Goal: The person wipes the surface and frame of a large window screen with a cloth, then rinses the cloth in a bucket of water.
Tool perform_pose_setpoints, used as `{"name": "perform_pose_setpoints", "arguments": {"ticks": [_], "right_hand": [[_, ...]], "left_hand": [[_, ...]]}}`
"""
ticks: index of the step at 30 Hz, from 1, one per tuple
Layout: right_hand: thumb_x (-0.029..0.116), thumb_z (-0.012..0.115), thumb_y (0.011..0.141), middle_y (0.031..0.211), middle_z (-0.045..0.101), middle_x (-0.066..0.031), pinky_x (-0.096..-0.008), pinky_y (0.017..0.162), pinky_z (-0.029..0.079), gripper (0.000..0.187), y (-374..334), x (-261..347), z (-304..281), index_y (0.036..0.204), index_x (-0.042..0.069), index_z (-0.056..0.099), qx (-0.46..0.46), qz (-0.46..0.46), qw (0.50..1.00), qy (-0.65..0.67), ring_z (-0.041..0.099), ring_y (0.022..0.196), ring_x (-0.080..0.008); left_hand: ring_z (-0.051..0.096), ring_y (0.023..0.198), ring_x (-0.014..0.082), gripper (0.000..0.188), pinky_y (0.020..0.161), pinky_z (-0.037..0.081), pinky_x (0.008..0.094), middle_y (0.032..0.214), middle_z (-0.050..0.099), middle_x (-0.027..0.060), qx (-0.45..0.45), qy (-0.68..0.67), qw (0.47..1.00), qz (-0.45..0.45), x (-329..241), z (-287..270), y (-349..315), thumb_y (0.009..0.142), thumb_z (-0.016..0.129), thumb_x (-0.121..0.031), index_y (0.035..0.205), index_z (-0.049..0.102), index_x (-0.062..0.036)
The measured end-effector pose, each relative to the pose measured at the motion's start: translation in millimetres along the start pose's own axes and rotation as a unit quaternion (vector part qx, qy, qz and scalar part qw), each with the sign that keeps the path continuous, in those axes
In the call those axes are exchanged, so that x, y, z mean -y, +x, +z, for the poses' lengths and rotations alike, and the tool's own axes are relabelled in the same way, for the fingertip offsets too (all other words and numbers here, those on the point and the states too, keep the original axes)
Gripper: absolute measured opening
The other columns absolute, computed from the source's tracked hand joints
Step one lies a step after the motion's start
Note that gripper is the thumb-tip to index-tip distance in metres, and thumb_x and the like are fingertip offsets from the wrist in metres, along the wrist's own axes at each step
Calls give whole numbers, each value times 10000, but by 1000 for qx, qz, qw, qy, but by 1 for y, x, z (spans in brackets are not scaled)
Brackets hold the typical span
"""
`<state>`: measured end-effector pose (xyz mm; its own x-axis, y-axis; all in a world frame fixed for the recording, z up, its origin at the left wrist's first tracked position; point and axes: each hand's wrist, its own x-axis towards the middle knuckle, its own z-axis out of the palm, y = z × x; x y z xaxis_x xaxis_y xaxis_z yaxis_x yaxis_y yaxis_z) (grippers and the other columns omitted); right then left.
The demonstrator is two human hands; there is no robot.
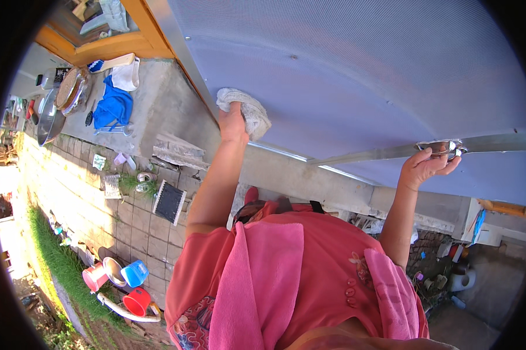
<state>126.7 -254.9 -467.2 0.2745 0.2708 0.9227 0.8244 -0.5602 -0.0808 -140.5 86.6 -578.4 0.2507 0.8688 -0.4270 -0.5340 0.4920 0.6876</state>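
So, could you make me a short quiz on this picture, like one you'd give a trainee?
1. Which hand holds the whitish cloth?
2. True or false: the pink towel is lying on the ground.
3. What is the right hand gripping?
A) a bucket
B) a shiny metal handle
C) a brush

Key:
1. The left hand.
2. False: the pink towel hangs over the red shirt.
3. B
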Motion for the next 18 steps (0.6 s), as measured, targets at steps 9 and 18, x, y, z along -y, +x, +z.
{"name": "perform_pose_setpoints", "arguments": {"ticks": [9, 18], "right_hand": [[24, 484, 981, 1577, 4, -196, -373, 845, 564, 339, 2, 6, -1, 1272, -108, 368, -4, 1, 1000, -13, 527, 1051, -248], [40, 498, 997, 1590, 5, -229, -371, 843, 576, 372, -2, 1, 0, 1303, -115, 353, 0, 15, 1000, -4, 544, 1079, -269]], "left_hand": [[621, 1026, 144, 209, 876, 532, 330, 1156, 654, 47, 193, 53, 949, 244, -69, 48, -37, 1016, 579, -88, 1220, 592, -44], [635, 1019, 167, 221, 867, 540, 338, 1136, 656, 46, 79, 63, 989, 108, -5, -3, 6, 1017, 576, -110, 1228, 575, -46]]}}
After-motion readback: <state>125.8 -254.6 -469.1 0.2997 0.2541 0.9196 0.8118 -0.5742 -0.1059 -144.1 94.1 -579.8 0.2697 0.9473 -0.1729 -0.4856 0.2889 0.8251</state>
